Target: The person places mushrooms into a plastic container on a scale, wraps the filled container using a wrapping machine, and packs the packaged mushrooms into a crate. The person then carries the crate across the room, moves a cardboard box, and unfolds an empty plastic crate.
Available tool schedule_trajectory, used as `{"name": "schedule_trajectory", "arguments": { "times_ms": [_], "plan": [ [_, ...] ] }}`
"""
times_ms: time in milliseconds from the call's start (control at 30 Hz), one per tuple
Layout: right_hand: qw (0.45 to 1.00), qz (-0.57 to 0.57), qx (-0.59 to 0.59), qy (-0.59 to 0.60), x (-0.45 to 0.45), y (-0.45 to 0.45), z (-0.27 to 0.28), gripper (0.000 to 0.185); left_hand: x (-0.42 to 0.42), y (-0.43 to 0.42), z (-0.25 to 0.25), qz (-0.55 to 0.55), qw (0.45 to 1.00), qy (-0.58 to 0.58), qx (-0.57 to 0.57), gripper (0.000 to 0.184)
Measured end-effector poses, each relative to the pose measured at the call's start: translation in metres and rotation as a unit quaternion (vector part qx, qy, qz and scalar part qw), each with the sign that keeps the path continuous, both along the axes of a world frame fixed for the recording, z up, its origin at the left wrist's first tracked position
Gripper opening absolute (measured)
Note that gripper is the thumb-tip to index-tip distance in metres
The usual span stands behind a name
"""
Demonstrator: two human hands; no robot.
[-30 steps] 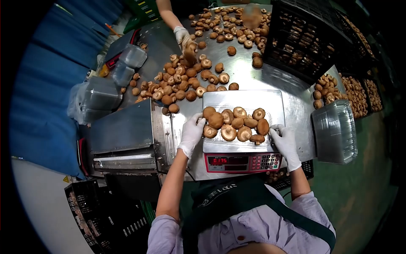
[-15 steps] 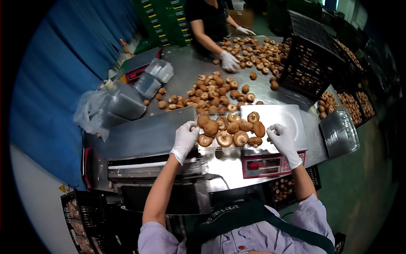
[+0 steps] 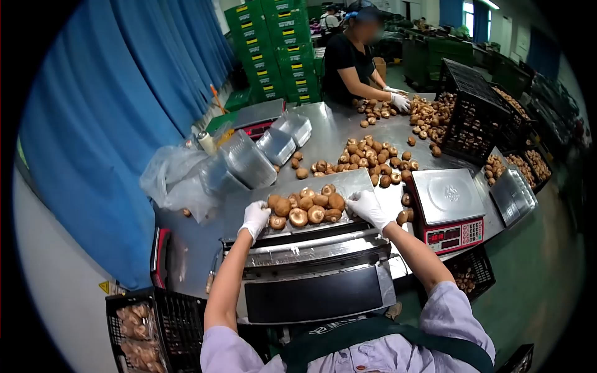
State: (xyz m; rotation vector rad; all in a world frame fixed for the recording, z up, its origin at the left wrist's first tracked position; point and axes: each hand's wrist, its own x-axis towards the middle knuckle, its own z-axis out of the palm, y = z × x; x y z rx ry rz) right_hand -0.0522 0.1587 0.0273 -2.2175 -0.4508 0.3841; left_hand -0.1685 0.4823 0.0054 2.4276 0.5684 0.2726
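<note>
2 white-gloved hands hold a clear, shallow plastic tray (image 3: 349, 217) filled with brown-capped mushrooms (image 3: 298, 216), some with pale undersides up. The left hand (image 3: 255, 219) has its thumb and fingers closed on the tray's left short end; the right hand (image 3: 369, 208) has bent fingers closed at the opposite end. The mushrooms lie between the 2 sets of fingers, and the tray sits over the grey metal machine (image 3: 311, 247), just behind its long front bar. Whether the tray's base touches the machine, I cannot tell.

Bare metal plate shows behind the tray, with a heap of loose mushrooms (image 3: 373, 155) beyond its far edge. Stacked clear plastic containers (image 3: 245, 160) stand near the plate's far left corner. A red-framed scale with a silver plate (image 3: 449, 196) is to the right, apart from the right hand. Nearer the body is a flat black panel (image 3: 313, 295).

1.0 s earlier, the mushrooms were over the scale; now they are left of it, above the machine. 0.5 s earlier, the right fingers were apart from the tray's end. The co-worker (image 3: 348, 68), then partly in view, now shows both gloved hands at the far mushrooms.
</note>
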Motion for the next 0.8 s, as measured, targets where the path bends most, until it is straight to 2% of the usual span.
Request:
{"name": "schedule_trajectory", "arguments": {
  "times_ms": [33,67,100,167,200,233,267,300,333,367,400,433,467,500,567,600,633,700,767,800],
  "plan": [
    [0.999,0.003,-0.036,-0.019,-0.005,0.005,0.006,0.023,-0.007,-0.001,0.009,0.016,0.997,0.051,-0.061,0.018],
    [0.999,0.006,-0.051,-0.012,-0.006,0.009,0.005,0.026,-0.014,-0.003,0.017,0.025,0.989,0.045,-0.142,0.019],
    [0.999,0.002,-0.052,-0.013,-0.01,0.009,0.006,0.026,-0.02,-0.001,0.027,0.009,0.99,0.064,-0.122,0.025],
    [0.995,0.044,-0.009,-0.088,-0.015,0.002,0.006,0.028,-0.031,0.001,0.05,-0.006,0.989,0.118,-0.088,0.026],
    [0.995,0.062,-0.02,-0.076,-0.015,-0.003,0.005,0.029,-0.038,0.002,0.059,-0.008,0.989,0.118,-0.089,0.026],
    [0.995,0.06,-0.021,-0.075,-0.017,-0.011,0.006,0.029,-0.046,0.004,0.067,-0.054,0.994,0.1,0.002,0.026],
    [0.983,0.083,-0.031,-0.162,-0.022,-0.02,0.008,0.029,-0.053,0.005,0.076,-0.1,0.987,0.08,0.094,0.027],
    [0.962,0.105,-0.041,-0.248,-0.027,-0.028,0.015,0.028,-0.064,0.002,0.089,-0.147,0.978,0.091,0.114,0.028],
    [0.956,0.132,-0.095,-0.245,-0.034,-0.035,0.034,0.03,-0.073,0.011,0.081,-0.208,0.965,0.052,0.149,0.026],
    [0.916,0.171,-0.152,-0.329,-0.03,-0.046,0.023,0.032,-0.083,0.007,0.091,-0.267,0.939,0.072,0.206,0.021],
    [0.884,0.249,-0.17,-0.357,-0.032,-0.052,0.033,0.031,-0.092,-0.001,0.109,-0.359,0.89,0.125,0.25,0.021],
    [0.844,0.323,-0.189,-0.383,-0.035,-0.058,0.043,0.03,-0.101,0.002,0.108,-0.426,0.845,0.099,0.308,0.026],
    [0.82,0.35,-0.173,-0.418,-0.038,-0.062,0.044,0.03,-0.103,0.017,0.085,-0.49,0.802,0.059,0.337,0.031],
    [0.794,0.379,-0.158,-0.448,-0.042,-0.064,0.042,0.03,-0.108,0.013,0.089,-0.529,0.756,0.047,0.382,0.03],
    [0.733,0.441,-0.21,-0.473,-0.048,-0.064,0.043,0.032,-0.108,0.01,0.077,-0.566,0.72,0.066,0.397,0.025],
    [0.746,0.462,-0.199,-0.436,-0.053,-0.059,0.045,0.028,-0.107,0.009,0.071,-0.559,0.723,0.054,0.403,0.02],
    [0.71,0.484,-0.206,-0.468,-0.051,-0.058,0.041,0.029,-0.106,0.009,0.065,-0.55,0.728,0.043,0.408,0.017],
    [0.723,0.468,-0.239,-0.449,-0.049,-0.061,0.03,0.03,-0.102,0.01,0.059,-0.54,0.742,0.05,0.393,0.015],
    [0.831,0.409,-0.191,-0.327,-0.05,-0.067,0.021,0.031,-0.108,0.008,0.056,-0.529,0.758,0.064,0.375,0.015],
    [0.819,0.409,-0.112,-0.387,-0.052,-0.07,0.019,0.03,-0.114,0.004,0.058,-0.46,0.842,0.074,0.272,0.016]
  ]
}}
